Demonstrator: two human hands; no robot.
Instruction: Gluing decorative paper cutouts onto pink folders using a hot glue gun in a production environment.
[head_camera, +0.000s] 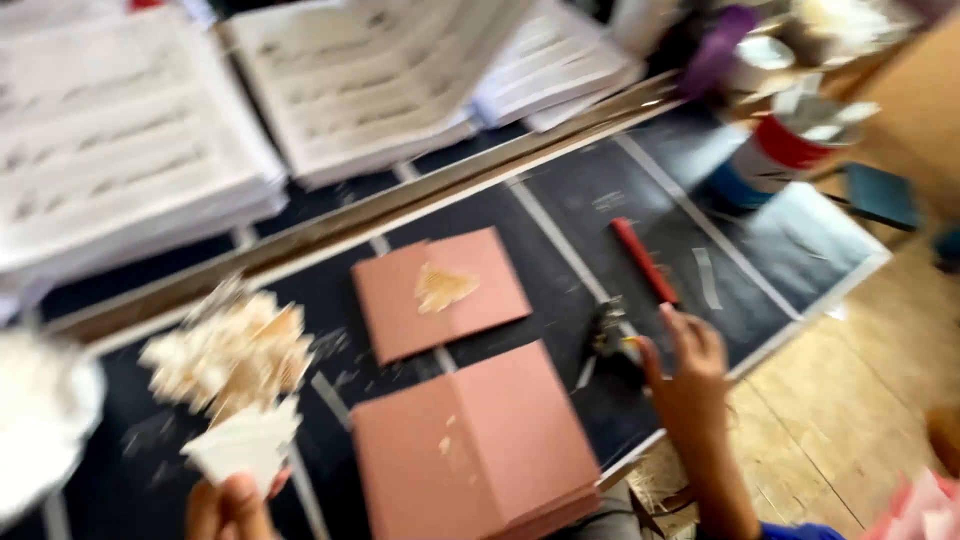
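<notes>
Paper piece (247, 442): white, folded, pinched in left hand (228, 505), low left.
Right hand (690, 375): fingers spread, reaching toward red pen (644, 260).
Worktop (600, 215): dark; pink card stack (475, 445), pink card (440, 292), shavings heap (228, 350).

Single head-worn view, looking steeply down and slightly forward from close above the dark surface (620, 215), tilted so its near edge runs diagonally toward the lower right; heavily motion-blurred.

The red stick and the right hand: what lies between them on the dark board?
In the head view, almost nothing: the red stick ends just above the right hand's fingertips, with only bare dark board between. A small blurred dark object lies to the left of the fingertips.
</notes>
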